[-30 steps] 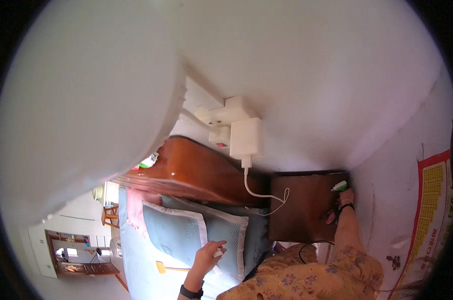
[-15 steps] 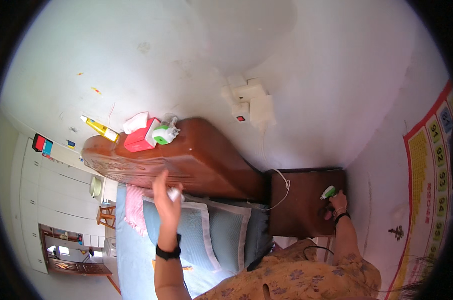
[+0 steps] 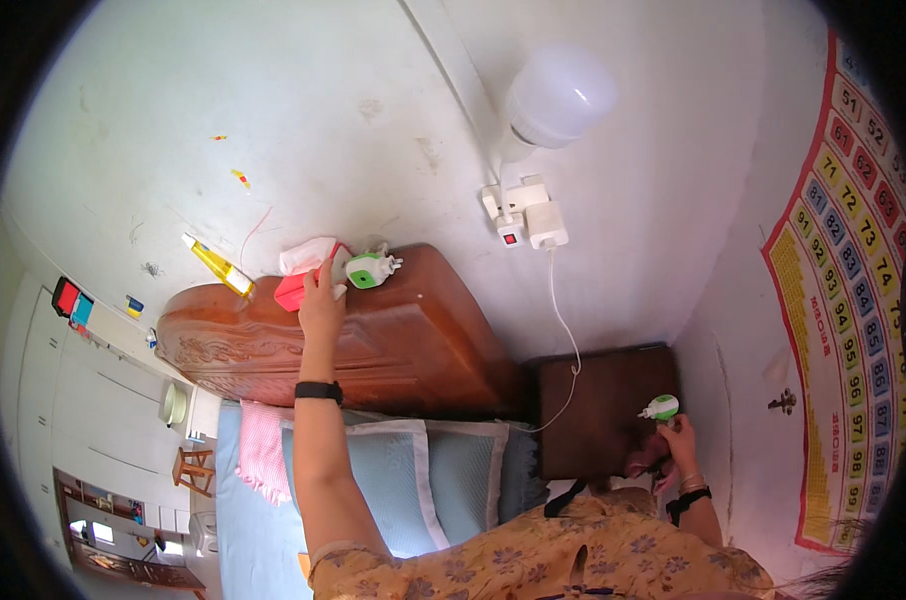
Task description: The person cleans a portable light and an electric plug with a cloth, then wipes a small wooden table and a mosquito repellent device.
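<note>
My left hand (image 3: 322, 300) reaches to the top of the brown wooden headboard, its fingers closed at the end of a red tissue box (image 3: 292, 291). Between the fingers is something small and white (image 3: 340, 290), too small to make out. Just right of the box, a green-and-white plug-in device (image 3: 366, 270) with prongs rests on the headboard. At the right, over the dark nightstand, my right hand (image 3: 681, 443) grips a second green-and-white plug-in device (image 3: 661, 407) by its lower end.
A yellow bottle (image 3: 219, 265) leans on the wall beside the tissue box. Above the nightstand (image 3: 593, 400), a white power socket (image 3: 513, 205) holds a lamp (image 3: 558, 100) and a charger, whose cable hangs down. Blue pillows (image 3: 383, 470) lie below the headboard (image 3: 413, 330). A number chart hangs at right.
My left hand has risen from in front of the headboard up to the tissue box. My right hand and its device have moved slightly lower in view. The view has tilted, bringing the lamp in.
</note>
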`<state>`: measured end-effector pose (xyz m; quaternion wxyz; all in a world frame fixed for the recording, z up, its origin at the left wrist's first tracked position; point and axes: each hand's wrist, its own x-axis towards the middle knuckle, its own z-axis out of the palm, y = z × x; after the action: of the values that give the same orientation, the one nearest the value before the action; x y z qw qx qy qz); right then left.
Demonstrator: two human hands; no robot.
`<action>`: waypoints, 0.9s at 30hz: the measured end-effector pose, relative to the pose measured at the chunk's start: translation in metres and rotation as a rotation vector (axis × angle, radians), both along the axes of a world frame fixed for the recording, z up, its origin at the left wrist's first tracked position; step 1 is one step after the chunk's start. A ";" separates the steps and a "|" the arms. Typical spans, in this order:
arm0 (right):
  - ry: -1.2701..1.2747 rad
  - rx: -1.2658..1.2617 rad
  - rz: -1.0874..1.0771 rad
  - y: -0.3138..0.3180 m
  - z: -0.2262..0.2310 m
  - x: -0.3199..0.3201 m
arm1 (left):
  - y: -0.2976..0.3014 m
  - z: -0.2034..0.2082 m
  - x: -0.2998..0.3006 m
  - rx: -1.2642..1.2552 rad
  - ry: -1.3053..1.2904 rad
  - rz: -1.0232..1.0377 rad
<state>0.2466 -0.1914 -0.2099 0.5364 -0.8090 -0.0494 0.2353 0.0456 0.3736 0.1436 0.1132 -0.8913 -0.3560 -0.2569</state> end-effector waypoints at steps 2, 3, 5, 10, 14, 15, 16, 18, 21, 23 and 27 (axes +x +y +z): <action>-0.081 -0.049 -0.038 -0.006 -0.009 -0.008 | 0.003 -0.002 -0.001 0.023 -0.015 -0.011; -0.155 -0.096 -0.072 -0.008 -0.012 -0.010 | 0.002 -0.002 -0.003 0.022 -0.023 -0.013; -0.155 -0.092 -0.094 -0.010 -0.006 -0.018 | 0.003 -0.001 -0.014 0.073 -0.086 -0.059; -0.171 -0.089 -0.091 0.000 0.007 -0.024 | 0.034 0.003 -0.051 0.090 -0.068 -0.063; -0.240 -0.080 -0.127 0.025 0.028 -0.027 | 0.055 -0.009 -0.066 -0.025 -0.156 -0.202; -0.244 -0.082 -0.135 0.026 0.030 -0.028 | 0.056 -0.010 -0.066 -0.026 -0.160 -0.210; -0.260 -0.061 -0.136 0.030 0.032 -0.028 | 0.056 -0.010 -0.066 -0.048 -0.185 -0.205; -0.275 -0.044 -0.143 0.038 0.046 -0.031 | 0.052 -0.012 -0.065 -0.074 -0.210 -0.204; -0.220 0.005 -0.155 0.039 0.052 -0.036 | 0.036 -0.011 -0.063 0.008 -0.242 -0.232; -0.224 -0.002 -0.186 0.036 0.045 -0.037 | 0.012 -0.006 -0.053 -0.094 -0.320 -0.185; -0.192 -0.009 -0.190 0.034 0.044 -0.041 | -0.019 0.002 -0.035 0.028 -0.251 -0.374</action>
<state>0.2056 -0.1571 -0.1658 0.5455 -0.8313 -0.0225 0.1048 0.0108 0.3550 0.1457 0.0307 -0.9012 -0.1922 -0.3872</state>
